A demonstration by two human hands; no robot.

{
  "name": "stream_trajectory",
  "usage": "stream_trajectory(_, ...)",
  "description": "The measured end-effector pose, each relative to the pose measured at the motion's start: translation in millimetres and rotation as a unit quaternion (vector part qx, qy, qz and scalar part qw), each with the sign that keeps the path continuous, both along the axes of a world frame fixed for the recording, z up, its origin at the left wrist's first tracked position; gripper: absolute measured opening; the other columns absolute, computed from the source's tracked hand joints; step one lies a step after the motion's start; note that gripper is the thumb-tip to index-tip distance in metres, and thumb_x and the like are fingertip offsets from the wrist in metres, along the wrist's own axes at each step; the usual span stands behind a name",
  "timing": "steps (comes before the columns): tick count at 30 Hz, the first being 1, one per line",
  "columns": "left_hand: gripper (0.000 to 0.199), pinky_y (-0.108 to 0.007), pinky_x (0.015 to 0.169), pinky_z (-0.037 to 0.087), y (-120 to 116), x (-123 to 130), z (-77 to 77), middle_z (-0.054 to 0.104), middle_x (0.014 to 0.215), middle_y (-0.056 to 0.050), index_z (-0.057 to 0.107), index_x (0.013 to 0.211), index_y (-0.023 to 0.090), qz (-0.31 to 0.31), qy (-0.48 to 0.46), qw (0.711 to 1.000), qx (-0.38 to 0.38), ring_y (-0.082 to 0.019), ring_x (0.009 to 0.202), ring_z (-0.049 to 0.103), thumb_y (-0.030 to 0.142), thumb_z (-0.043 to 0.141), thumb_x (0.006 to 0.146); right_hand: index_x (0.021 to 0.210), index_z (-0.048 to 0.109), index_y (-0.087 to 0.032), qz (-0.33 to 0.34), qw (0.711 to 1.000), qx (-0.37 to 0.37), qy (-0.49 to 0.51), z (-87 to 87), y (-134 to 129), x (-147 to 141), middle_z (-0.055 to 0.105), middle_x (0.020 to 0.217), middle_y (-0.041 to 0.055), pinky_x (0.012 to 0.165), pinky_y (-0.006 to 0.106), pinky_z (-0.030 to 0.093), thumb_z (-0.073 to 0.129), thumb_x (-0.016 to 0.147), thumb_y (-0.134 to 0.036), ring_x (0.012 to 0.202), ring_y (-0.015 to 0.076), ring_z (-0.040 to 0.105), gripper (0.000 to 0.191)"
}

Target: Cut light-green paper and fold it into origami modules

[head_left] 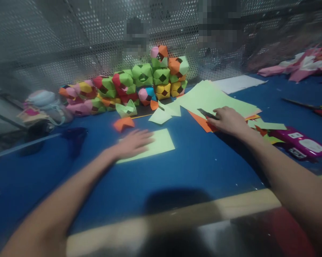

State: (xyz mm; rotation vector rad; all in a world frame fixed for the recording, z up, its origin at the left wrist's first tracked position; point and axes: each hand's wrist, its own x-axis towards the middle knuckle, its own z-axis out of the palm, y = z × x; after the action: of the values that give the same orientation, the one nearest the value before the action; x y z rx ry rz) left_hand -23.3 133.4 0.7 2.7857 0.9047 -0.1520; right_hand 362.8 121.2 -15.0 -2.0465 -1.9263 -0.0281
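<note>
A: In the head view, where is the loose sheet?

B: The pale green sheet [163, 140] lies flat on the blue table [193, 167], in front of the person and a little left of the middle. Its long axis runs left to right, with the right end slightly farther away.

A: And the left hand [132, 144]?

B: It rests palm down over the sheet's left part. The fingers are stretched out to the right, slightly spread, and pinch nothing (motion blur softens their edges).

A: What about the right hand [229, 120]?

B: Its fingers are curled, thumb and forefinger pinching a black cutter [207, 114]. The cutter's long axis slants, and its free end points left and away from the person.

A: Is the cutter touching the paper below?

B: I cannot tell. It is over the near edge of the green paper stack [213, 94], where an orange sheet [199, 121] sticks out from underneath.

A: Anything near the left hand?

B: A small orange piece [123, 124] sits just beyond it, and the folded paper blocks [143, 75] stand piled farther back. The purple box [301, 142] lies beside the right forearm.
</note>
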Motion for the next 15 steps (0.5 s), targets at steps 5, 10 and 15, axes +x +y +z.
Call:
stream_trajectory(5,0.051,-0.045,0.116,0.015,0.1,-1.9,-0.8,0.032,0.151,-0.004,0.042,0.138,0.024,-0.003,-0.028,1.000,0.010,-0.021,0.140,0.027,0.050,0.033,0.094,0.114,0.062,-0.010,-0.017,0.999,0.049,0.004,2.3,-0.2,-0.3,0.058,0.108,0.0209,0.077,0.043,0.044,0.049,0.082,-0.046,0.102,0.0346,0.051,0.049)
stream_trajectory(10,0.046,-0.045,0.113,0.024,2.2,-5.8,-5.7,0.040,0.147,-0.006,0.048,0.133,0.024,-0.008,-0.070,0.997,0.025,-0.023,0.135,0.035,0.045,0.037,0.094,0.110,0.064,-0.013,-0.002,0.996,0.091,0.009,0.1,0.3,-5.3,0.060,0.106,0.0182,0.078,0.043,0.045,0.049,0.082,-0.038,0.100,0.0334,0.052,0.041)
stream_trajectory(15,0.044,-0.043,0.111,0.030,1.5,-7.0,-4.6,0.038,0.148,-0.008,0.048,0.132,0.023,0.018,-0.093,0.995,0.010,-0.023,0.134,0.037,0.042,0.037,0.095,0.109,0.064,-0.011,0.022,0.995,0.092,0.022,1.5,-1.5,-13.2,0.061,0.104,0.0180,0.080,0.042,0.043,0.047,0.082,-0.031,0.100,0.0326,0.053,0.038)
